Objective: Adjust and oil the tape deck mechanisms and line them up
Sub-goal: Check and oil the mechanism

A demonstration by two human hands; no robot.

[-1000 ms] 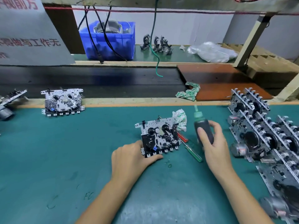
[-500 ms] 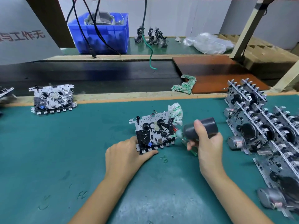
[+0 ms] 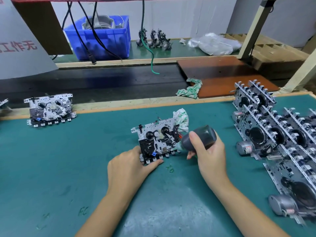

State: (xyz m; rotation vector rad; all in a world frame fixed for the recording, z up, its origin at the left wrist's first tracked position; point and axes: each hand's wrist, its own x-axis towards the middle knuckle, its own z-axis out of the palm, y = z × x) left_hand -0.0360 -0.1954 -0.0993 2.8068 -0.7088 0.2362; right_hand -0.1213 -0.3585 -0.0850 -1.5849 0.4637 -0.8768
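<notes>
A teal mat [image 3: 51, 168] covers the workbench. At twelve o'clock runs a dark conveyor belt [image 3: 102, 79]; beyond it, a white wall [image 3: 188, 17]. A slanted wooden post [image 3: 253, 28] stands at two o'clock.

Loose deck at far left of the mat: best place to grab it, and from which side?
Probably take the far-left deck by its short side edges, coming from above. It lies flat on the mat, face up; reels and levers fill the top, a tab row lines the near edge. The bare plate edges look the safest grip.
</notes>
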